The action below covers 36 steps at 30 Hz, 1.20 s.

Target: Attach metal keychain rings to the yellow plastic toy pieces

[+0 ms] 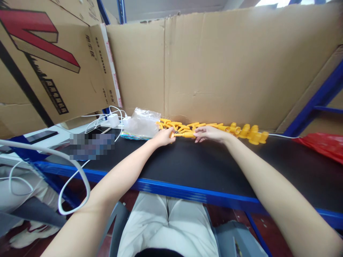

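Note:
My left hand and my right hand are at the back of the black tabletop, each pinching one end of a slim yellow plastic piece. It lies level between them, and its left part looks ribbed. Just behind the hands runs a row of forked yellow plastic parts. To the right of my right hand stand several yellow cup-like parts. A clear plastic bag lies left of my left hand, on top of a colourful flat packet.
Cardboard walls the back, and a printed cardboard box stands at left. White chargers with cables sit at the back left, behind a blurred-out item. A red plastic bag lies at right. The blue frame edge runs along the front.

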Motion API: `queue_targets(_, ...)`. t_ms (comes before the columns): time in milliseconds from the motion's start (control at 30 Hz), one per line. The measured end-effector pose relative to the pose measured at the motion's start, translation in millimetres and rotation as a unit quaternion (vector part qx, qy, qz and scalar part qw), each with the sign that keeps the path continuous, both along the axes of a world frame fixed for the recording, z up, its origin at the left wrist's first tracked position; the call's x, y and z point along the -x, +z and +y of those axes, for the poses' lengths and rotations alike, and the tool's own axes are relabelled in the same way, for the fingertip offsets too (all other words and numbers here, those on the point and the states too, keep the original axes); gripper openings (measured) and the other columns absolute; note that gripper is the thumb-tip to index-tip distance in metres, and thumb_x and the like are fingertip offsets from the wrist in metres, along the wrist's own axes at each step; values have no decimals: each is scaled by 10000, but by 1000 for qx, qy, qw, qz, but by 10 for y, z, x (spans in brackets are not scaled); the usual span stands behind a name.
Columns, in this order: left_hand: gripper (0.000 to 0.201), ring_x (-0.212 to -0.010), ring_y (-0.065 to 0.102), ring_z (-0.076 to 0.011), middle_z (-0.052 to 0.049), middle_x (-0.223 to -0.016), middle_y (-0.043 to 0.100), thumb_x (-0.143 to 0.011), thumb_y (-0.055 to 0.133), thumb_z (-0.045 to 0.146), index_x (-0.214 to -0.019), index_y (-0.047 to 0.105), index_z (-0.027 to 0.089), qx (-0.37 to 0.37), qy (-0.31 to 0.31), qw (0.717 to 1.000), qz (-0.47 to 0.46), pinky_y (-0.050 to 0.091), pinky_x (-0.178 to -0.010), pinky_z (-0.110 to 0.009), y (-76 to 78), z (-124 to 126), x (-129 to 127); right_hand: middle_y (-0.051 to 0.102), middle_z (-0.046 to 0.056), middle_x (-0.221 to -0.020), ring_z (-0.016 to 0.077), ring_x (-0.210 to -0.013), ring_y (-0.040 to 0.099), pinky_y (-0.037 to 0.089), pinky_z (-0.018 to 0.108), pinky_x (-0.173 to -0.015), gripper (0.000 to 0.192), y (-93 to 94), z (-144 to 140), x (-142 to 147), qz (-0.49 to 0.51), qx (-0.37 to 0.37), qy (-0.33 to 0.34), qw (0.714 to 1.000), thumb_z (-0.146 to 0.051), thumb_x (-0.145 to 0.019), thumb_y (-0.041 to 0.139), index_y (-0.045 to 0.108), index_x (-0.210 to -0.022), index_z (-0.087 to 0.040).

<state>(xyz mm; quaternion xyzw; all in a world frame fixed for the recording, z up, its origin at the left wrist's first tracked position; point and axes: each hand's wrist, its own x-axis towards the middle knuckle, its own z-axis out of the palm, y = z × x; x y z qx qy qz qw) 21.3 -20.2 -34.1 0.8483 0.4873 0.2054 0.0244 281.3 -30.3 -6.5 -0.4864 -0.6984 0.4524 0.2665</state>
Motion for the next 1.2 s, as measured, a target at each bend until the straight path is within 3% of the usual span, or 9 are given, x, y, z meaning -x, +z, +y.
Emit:
queue_targets(133, 311, -886, 607, -233, -55, -910, 625, -776, 545, 373, -1046, 536, 220, -2, 9, 1000, 1, 478, -788, -335, 13, -19, -12, 676, 94, -880, 139, -695, 647, 537, 306, -753, 231, -6, 12, 16, 23, 7, 28, 999, -334, -791, 663, 616, -885, -128)
queue_targets(267, 313, -922, 600, -243, -74, -937, 620, -773, 553, 371, -1043, 536, 213, -13, 7, 1000, 2, 478, -807, -346, 28, -34, -15, 678, 100, -787, 120, -615, 614, 522, 277, -684, 293, -2, 17, 41, 37, 24, 36, 998, -404, -819, 625, 612, -751, -120)
queue_targets(600, 332, -940, 599, -255, -83, -954, 623, -782, 551, 377, -1067, 537, 207, -12, 2, 1000, 3, 478, -817, -355, 26, -40, -13, 684, 94, -797, 116, -629, 624, 522, 237, -643, 217, -8, 8, 62, 57, 49, 17, 997, -328, -849, 605, 611, -773, -125)
queue_targets(933, 419, -829, 602, -230, -59, -879, 637, -801, 543, 411, -1175, 522, 223, -12, -25, 1000, -3, 472, -767, -341, 7, -9, 8, 655, 70, -713, 108, -601, 600, 526, 225, -612, 124, 3, -5, 79, 102, 22, -26, 994, -259, -830, 613, 617, -803, -137)
queue_targets(1067, 527, -717, 592, -186, -21, -764, 629, -816, 537, 371, -1309, 435, 216, 9, -45, 999, -26, 466, -733, -310, 13, -11, 15, 647, 58, -689, 102, -567, 587, 522, 225, -600, 118, 1, 24, 52, 120, 0, -62, 991, -250, -804, 634, 620, -796, -133)
queue_targets(1200, 633, -724, 585, -168, -11, -766, 623, -840, 503, 334, -1421, 282, 213, -28, -70, 994, -73, 456, -735, -299, -3, 7, 20, 635, 40, -652, 102, -547, 585, 513, 217, -573, 164, 104, 42, -79, 135, -42, -125, 982, -278, -783, 658, 580, -698, -161)
